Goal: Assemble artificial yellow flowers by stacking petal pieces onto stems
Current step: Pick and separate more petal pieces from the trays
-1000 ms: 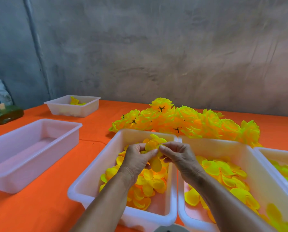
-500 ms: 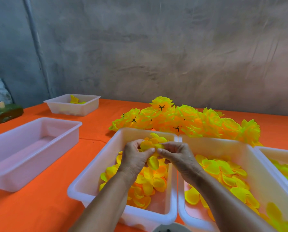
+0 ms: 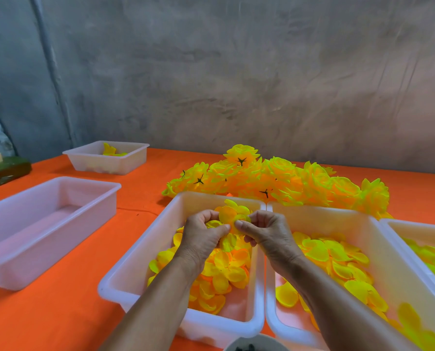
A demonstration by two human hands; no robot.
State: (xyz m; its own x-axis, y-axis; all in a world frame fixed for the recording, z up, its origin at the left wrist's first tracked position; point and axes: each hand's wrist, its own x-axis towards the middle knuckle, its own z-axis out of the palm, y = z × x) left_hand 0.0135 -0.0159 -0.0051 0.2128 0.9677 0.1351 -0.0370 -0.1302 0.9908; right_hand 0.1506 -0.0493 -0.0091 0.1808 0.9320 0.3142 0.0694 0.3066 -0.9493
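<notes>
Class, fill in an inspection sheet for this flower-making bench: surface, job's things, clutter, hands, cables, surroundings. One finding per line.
Surface: orange cloth-covered table.
Job's things: pile of finished yellow artificial flowers at the back; white plastic tray of loose yellow petals under the hands; second white petal tray beside it on the right; third petal tray at the right edge.
Clutter: empty long white tray; small white tray with a few yellow pieces; dark green object at far left.
Hands: left hand and right hand both pinch a partly stacked yellow petal cluster.
Cables: nothing seen.
Surroundings: bare grey plastered wall.
</notes>
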